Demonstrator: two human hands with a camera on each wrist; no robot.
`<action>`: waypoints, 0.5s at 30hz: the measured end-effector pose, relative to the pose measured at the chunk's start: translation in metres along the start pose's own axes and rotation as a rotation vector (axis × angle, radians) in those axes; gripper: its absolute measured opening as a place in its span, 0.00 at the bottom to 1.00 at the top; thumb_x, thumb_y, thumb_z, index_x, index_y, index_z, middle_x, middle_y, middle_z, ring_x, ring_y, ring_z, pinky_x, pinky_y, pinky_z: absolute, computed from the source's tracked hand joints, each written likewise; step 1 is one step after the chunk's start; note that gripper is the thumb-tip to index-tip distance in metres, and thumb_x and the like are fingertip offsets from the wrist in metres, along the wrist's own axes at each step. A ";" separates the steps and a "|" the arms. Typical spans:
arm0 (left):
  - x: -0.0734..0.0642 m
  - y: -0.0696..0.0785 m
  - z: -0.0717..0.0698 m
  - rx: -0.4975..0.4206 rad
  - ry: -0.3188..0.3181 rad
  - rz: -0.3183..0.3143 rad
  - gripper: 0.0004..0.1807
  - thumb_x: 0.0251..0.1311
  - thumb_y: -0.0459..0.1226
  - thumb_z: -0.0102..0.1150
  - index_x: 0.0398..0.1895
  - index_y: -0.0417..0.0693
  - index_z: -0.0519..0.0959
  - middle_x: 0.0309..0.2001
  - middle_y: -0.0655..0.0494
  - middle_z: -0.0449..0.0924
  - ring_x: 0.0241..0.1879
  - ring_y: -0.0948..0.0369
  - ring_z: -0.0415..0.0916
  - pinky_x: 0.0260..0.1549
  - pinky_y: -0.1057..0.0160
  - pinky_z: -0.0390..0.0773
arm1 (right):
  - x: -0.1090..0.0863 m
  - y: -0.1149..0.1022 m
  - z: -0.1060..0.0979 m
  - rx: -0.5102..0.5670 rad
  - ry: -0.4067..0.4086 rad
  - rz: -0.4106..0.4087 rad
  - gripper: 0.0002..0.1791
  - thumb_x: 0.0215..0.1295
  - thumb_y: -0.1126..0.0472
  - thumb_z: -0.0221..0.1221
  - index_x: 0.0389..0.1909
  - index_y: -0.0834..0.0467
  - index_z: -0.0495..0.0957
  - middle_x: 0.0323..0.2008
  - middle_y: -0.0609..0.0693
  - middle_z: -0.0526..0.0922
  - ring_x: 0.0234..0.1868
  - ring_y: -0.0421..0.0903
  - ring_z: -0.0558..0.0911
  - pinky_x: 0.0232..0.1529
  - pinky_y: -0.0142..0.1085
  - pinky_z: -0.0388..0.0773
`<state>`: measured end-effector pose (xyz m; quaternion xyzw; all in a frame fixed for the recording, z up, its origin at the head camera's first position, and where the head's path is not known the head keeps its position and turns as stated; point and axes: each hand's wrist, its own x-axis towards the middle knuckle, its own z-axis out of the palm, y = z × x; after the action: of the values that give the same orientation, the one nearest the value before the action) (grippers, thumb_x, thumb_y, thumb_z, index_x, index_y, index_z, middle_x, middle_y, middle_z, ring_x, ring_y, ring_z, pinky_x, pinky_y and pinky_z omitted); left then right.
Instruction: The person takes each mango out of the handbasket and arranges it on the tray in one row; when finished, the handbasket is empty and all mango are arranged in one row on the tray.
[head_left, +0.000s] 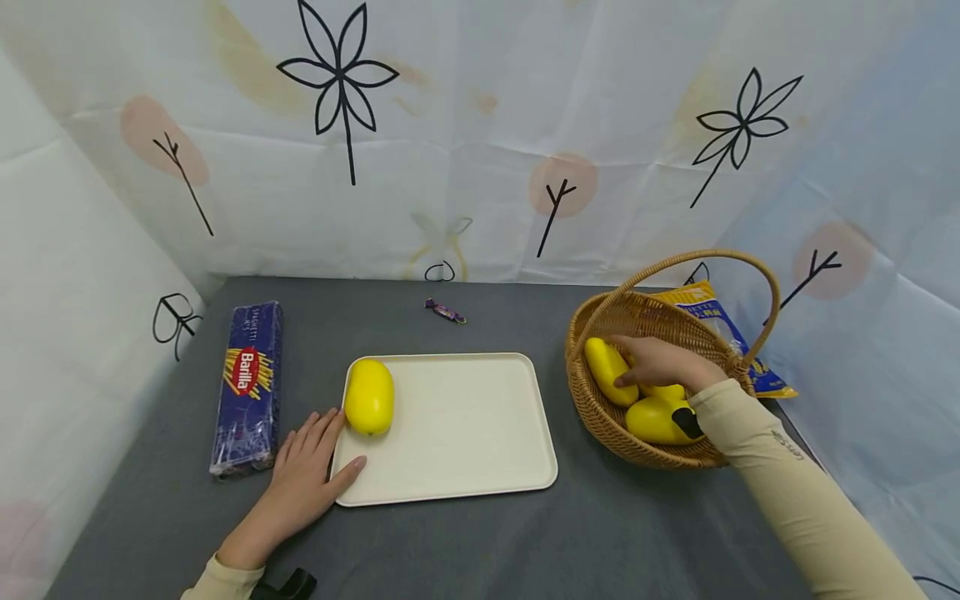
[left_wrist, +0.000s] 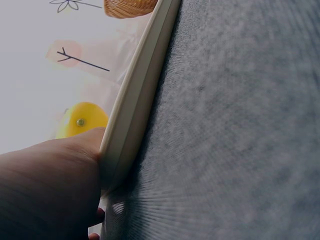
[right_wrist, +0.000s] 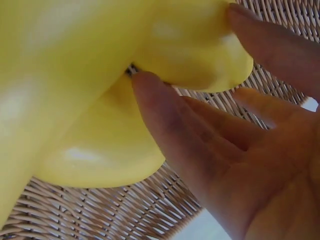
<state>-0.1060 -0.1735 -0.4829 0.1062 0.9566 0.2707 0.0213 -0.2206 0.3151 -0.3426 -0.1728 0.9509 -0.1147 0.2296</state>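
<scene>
A cream tray (head_left: 457, 433) lies on the grey cloth. Against its left edge rests my left hand (head_left: 303, 475), fingers extended and thumb over the rim. A smooth yellow mango-like fruit (head_left: 369, 397) sits on the tray's left end, near those fingertips. To the right, my right hand (head_left: 663, 364) reaches into a wicker basket (head_left: 592, 421) holding several more yellow fruits. Its extended fingers (right_wrist: 162, 107) are spread at the end of one yellow fruit (head_left: 607, 371), with space between fruit and palm. Another fruit (head_left: 656, 419) lies nearer the basket's front.
A blue Barilla pasta pack (head_left: 247, 387) lies left of the tray. Behind the tray is a small purple wrapped candy (head_left: 446, 311). A yellow and blue bag (head_left: 765, 375) leans behind the basket, whose tall handle (head_left: 705, 252) arches over it. Patterned curtains (head_left: 480, 125) enclose the table.
</scene>
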 end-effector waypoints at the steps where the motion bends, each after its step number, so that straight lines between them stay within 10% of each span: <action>1: 0.000 0.000 0.000 0.001 -0.001 -0.001 0.45 0.63 0.58 0.52 0.74 0.41 0.52 0.71 0.38 0.52 0.71 0.38 0.42 0.64 0.31 0.40 | 0.000 0.000 0.001 0.008 -0.004 -0.007 0.41 0.63 0.61 0.62 0.73 0.65 0.52 0.64 0.70 0.65 0.61 0.67 0.69 0.58 0.59 0.69; 15: 0.000 0.000 -0.001 -0.004 -0.012 -0.008 0.46 0.63 0.60 0.51 0.74 0.41 0.52 0.72 0.37 0.52 0.71 0.38 0.41 0.64 0.31 0.39 | 0.003 0.003 0.005 0.034 -0.064 -0.014 0.47 0.61 0.60 0.64 0.74 0.63 0.45 0.61 0.71 0.69 0.54 0.59 0.75 0.51 0.51 0.74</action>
<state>-0.1060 -0.1737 -0.4823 0.1041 0.9563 0.2716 0.0282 -0.2221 0.3160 -0.3488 -0.1790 0.9398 -0.1269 0.2619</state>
